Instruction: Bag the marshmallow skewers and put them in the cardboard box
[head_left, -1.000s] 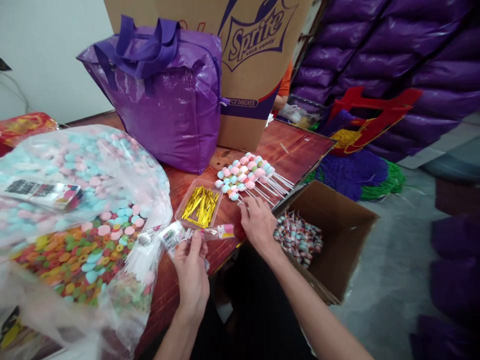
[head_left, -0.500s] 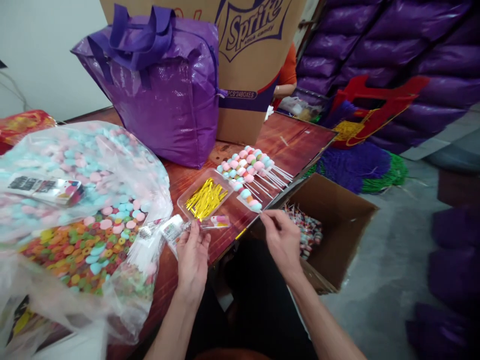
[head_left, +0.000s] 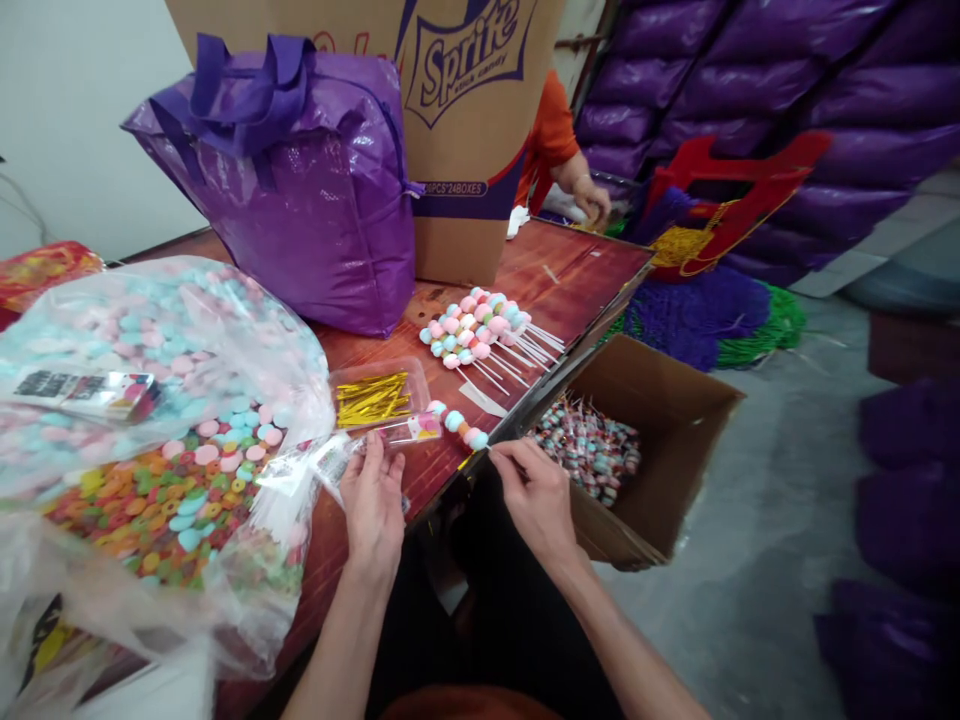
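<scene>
My right hand (head_left: 534, 492) pinches the stick end of a candy skewer (head_left: 459, 426) with pink, blue and orange pieces, held over the table's front edge. The skewer's far end is close to a small clear printed bag (head_left: 412, 429). My left hand (head_left: 375, 497) has that bag's near end between thumb and fingers. Behind the bag is a clear tray of gold twist ties (head_left: 373, 398). Finished rows of candy skewers (head_left: 480, 325) lie farther back, white sticks pointing right. A white paper strip (head_left: 482, 398) lies beside them.
Left, a big plastic bag of loose candies (head_left: 180, 420). Behind stand a purple bag (head_left: 322, 200) and a Sprite carton (head_left: 457, 235). An open cardboard box (head_left: 675, 450) of wrapped skewers is right of the table. Another person's hand (head_left: 592, 200) shows at the back.
My right hand has drawn one skewer off the row, left and toward me, up to the printed bag. The tray looks turned. The other person's hand has come into view.
</scene>
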